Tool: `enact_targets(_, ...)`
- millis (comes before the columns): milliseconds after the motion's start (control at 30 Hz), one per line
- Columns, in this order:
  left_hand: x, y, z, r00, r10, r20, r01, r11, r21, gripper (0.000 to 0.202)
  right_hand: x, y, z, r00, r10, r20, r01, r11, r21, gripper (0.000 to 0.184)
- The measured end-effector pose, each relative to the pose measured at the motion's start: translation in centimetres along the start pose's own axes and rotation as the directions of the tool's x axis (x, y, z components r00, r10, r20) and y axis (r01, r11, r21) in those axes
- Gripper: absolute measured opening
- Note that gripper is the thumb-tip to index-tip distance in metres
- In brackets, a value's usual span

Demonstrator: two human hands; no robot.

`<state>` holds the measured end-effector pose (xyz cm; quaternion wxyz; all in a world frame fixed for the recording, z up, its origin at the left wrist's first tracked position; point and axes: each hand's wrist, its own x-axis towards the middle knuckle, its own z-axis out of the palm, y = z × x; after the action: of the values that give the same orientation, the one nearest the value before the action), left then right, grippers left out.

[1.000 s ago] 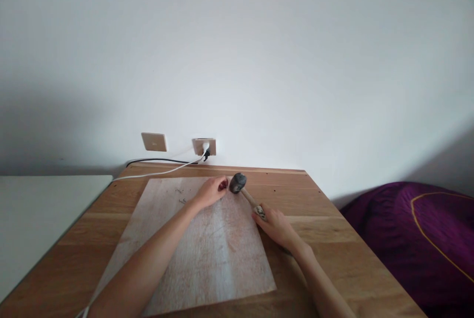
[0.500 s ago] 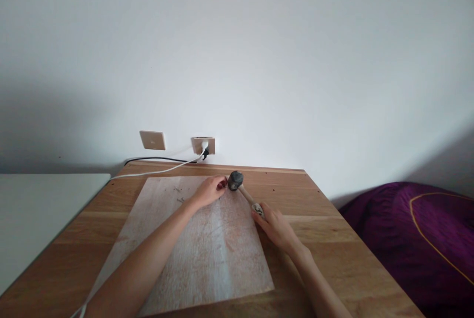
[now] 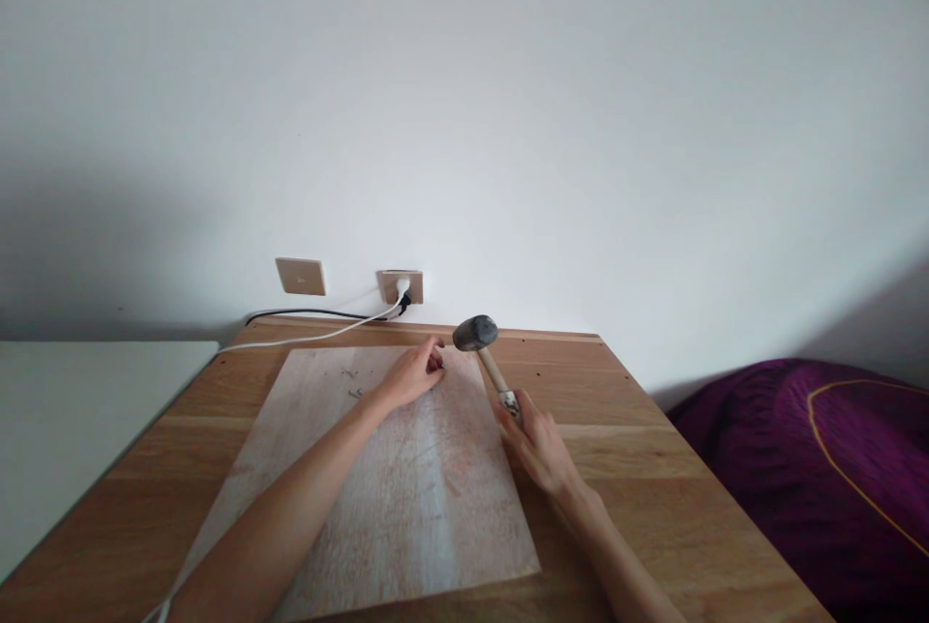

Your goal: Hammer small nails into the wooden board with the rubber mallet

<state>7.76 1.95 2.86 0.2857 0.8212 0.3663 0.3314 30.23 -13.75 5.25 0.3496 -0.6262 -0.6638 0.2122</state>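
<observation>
My right hand [image 3: 541,444] is closed around the wrapped grip of a rubber mallet [image 3: 476,333] with a dark head and a pale wooden handle. The mallet head is raised above the far right corner of a thin whitish board [image 3: 406,507]. Near that corner, my left hand [image 3: 417,373] has its fingertips pinched on a nail [image 3: 442,367], of which only a small part shows. The mallet head is just right of these fingers, apart from them. Several small nails [image 3: 354,393] lie loose on the board, left of my left hand.
The board lies on a wooden tabletop [image 3: 639,507] against a white wall. A socket [image 3: 413,286] holds plugs, and a white cable [image 3: 290,342] runs left across the table's back. A pale surface [image 3: 87,410] adjoins at left. Purple fabric [image 3: 769,468] lies at right.
The mallet head has risen and moved slightly right, away from my left fingers. My left hand has stayed almost in place, its index finger a little more lifted.
</observation>
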Motion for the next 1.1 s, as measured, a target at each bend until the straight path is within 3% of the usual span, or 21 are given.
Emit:
enact_targets(433,0.12,-0.29,0.19,0.999,0.021,-0.025,-0.021,1.0,-0.001,0.053,0.05,0.56,0.5,0.984,0.052,0.168,-0.019,0.981,-0.191,0.023)
enact_targets(967,0.15,-0.53,0.38,0.999,0.025,-0.019,-0.026,0.999,-0.033,0.048,0.0,0.14,0.27,0.985,0.058,0.163,-0.025,0.98,-0.199,0.024)
enact_targets(1100,0.15,-0.46,0.31,1.0,0.012,-0.027,-0.013,1.0,-0.021,0.036,-0.12,-0.04,0.17,0.993,0.032,0.117,-0.014,0.988,-0.152,0.024)
